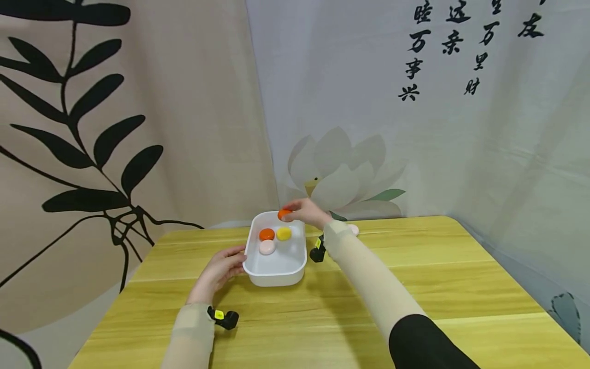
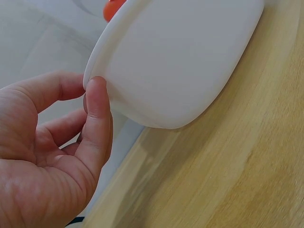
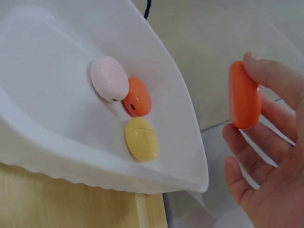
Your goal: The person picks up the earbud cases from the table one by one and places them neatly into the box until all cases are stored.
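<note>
A white plastic basin (image 1: 276, 279) stands near the table's back edge. Inside it lie an orange earbud case (image 3: 138, 99), a yellow earbud case (image 3: 142, 139) and a pale pink earbud case (image 3: 108, 77), grouped close together. My right hand (image 1: 311, 212) pinches a second orange earbud case (image 3: 243, 97) between thumb and fingers. In the head view that case overlaps the basin's far right rim; the right wrist view has it outside the end wall. At the basin's left side, my left hand (image 1: 223, 268) grips the rim, thumb and index fingertip right at the edge.
Partly hidden behind the right wrist, a pale pink rounded object (image 1: 354, 229) lies on the wooden table (image 1: 276, 328). Printed curtains (image 1: 207, 128) hang just behind the table's back edge. A black wrist camera (image 1: 224, 318) sticks out from the left wrist.
</note>
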Motion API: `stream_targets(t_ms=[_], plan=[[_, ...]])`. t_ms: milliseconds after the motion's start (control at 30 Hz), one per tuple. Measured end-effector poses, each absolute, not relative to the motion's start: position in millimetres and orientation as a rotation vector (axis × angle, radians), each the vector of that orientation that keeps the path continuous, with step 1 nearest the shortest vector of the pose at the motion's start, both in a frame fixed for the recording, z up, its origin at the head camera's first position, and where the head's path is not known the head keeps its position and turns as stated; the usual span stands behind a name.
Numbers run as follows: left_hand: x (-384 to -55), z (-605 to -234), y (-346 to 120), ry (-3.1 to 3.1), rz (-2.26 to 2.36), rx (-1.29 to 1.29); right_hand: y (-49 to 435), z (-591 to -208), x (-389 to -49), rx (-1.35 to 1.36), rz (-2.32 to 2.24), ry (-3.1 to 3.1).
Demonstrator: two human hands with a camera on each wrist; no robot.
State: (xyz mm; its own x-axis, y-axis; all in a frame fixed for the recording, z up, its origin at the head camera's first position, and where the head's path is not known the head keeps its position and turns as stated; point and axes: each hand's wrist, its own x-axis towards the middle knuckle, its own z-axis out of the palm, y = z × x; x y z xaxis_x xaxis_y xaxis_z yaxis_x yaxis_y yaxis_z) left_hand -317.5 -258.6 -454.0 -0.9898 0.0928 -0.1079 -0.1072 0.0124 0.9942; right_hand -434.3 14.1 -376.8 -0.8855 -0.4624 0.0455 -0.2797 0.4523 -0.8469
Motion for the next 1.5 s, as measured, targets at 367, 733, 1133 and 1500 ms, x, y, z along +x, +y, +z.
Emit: stream_targets(t_ms=[367,733,1133,1500], plan=[[-318,-453,-257,2.150,2.114,-0.043,1,-387,-437,-0.602,-1.391,2.516],[-317,-454,-257,2.149,2.115,-0.041,-8,-392,-436,-0.575,-1.387,2.509],[-319,-457,-257,2.149,2.117,-0.037,-15,-398,-431,-0.490,-1.323,2.518],[-317,-454,-258,2.134,2.115,-0.011,-22,-410,-438,-0.458,-1.211,2.578]])
